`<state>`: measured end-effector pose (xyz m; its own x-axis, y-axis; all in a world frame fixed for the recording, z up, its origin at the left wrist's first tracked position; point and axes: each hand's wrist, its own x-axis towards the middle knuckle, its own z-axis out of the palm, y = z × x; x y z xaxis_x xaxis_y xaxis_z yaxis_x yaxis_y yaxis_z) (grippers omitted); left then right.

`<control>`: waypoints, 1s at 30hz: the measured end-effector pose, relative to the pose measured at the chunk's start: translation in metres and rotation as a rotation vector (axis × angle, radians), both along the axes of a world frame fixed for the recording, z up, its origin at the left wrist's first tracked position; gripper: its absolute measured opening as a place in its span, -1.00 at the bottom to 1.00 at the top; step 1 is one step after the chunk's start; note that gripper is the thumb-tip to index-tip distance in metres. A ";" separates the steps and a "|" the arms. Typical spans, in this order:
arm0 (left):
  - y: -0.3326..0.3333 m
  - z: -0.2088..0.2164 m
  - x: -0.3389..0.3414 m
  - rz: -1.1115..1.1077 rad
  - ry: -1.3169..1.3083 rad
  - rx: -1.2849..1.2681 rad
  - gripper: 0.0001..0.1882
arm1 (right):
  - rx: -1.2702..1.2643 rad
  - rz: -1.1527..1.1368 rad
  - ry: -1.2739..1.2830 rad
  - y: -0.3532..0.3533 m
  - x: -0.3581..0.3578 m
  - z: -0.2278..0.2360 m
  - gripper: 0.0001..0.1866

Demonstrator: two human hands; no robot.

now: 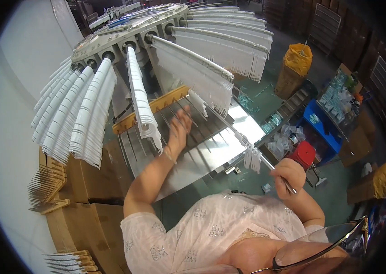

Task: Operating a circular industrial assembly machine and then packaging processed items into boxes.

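In my right hand (289,178) is the near end of a long thin metal rod (266,162), fingers wrapped round it. The rod slants up and left over the work table; a small bunch of white thin pieces (251,157) hangs from it near my hand. A second white bunch (198,104) sits at its far end. My left hand (180,128) reaches over the metal table (179,176), fingers stretched out and apart, among thin rods of a yellow wooden rack (170,100). Whether it touches a rod I cannot tell. Close by hangs a spoke full of white pieces (140,93).
Above the table stands a round grey machine (111,43) with many spokes of white pieces (193,68). Cardboard boxes (106,223) and more rod racks (53,182) are at left. At right are a red stool (303,154), a blue bin (323,130) and a yellow bag (298,57).
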<state>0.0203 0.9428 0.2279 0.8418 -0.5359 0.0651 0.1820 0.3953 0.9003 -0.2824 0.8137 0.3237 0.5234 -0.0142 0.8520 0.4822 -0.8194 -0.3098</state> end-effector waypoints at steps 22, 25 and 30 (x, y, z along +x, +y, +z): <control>-0.063 0.007 0.034 -0.007 0.094 -0.255 -0.90 | 0.097 -0.074 0.138 -0.007 0.013 -0.007 -0.86; -0.069 0.008 0.020 0.051 0.066 -0.150 -0.84 | 0.172 -0.081 0.120 -0.006 0.032 -0.013 -0.87; -0.049 -0.002 -0.016 0.047 -0.559 0.309 -0.84 | 0.249 -0.055 0.120 -0.010 0.020 -0.031 -0.87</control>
<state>0.0046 0.8934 0.2257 0.7485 -0.5636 0.3495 -0.3589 0.0989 0.9281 -0.2623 0.8039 0.2927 0.6131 -0.2465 0.7506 0.3866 -0.7349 -0.5572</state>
